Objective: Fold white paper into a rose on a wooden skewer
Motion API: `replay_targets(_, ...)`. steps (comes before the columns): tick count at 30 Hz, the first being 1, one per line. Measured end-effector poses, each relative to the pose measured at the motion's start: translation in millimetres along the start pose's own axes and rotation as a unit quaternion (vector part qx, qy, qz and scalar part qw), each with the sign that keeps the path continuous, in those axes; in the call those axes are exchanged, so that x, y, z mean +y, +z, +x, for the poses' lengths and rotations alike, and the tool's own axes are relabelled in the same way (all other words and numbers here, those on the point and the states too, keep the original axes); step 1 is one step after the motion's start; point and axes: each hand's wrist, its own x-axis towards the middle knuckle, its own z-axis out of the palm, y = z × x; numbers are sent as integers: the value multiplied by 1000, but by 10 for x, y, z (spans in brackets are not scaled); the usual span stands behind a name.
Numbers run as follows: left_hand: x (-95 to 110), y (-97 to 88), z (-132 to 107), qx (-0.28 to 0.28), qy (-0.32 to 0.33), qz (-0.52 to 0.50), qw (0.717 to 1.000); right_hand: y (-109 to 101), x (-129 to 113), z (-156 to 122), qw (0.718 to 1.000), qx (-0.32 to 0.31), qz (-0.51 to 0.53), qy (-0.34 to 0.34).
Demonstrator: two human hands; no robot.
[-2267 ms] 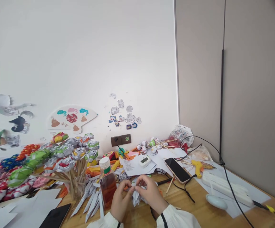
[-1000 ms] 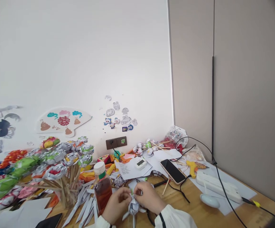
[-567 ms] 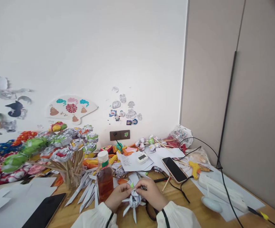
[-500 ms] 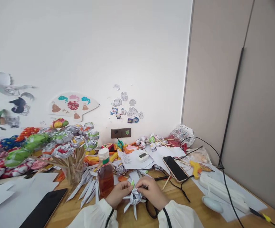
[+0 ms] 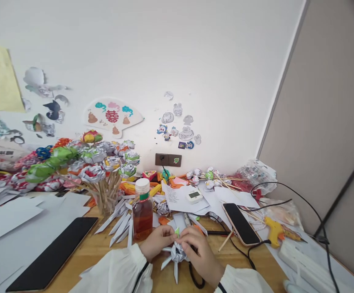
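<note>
At the front middle of the table, a white folded-paper flower with several pointed petals sits between my hands. My left hand is closed, thumb and fingertips pinching the flower's upper left near a small green paper tip. From the right, my right hand grips the flower with bent fingers, partly covering it. Just behind my left hand stands a bottle of amber liquid with a white cap. Strips of folded white paper lie to the bottle's left.
Paper flowers on sticks stand at the back left. A black tablet-like slab lies at the left, near white sheets. To the right are a phone, a yellow glue gun, a power strip and loose black cables.
The view has swung, so the scene sits further right and a yellow sheet shows at the left. Both hands stay on the flower; my right hand has turned over it, fingers more spread.
</note>
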Motion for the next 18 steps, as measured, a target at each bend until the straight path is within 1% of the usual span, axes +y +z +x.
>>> replay_targets(6,-19,7,-33,32,1,-45,998,17,6,18,999,-39,-32,7)
replay_targets(9,-14,20,-51,44,5,-59,997,16,68,1,998,-30,-38,27)
replay_targets(12,-9,27,-58,47,2,-58,997,20,114,7,999,-28,-34,-2)
replay_targets(15,-1,26,-60,42,2,-54,998,16,100,28,999,-5,-37,-35)
replay_targets(17,12,25,-61,41,5,-56,998,1,87,33,999,8,-40,-30)
replay_targets(18,20,25,-62,42,7,-59,997,-8,90,28,999,18,-41,-15)
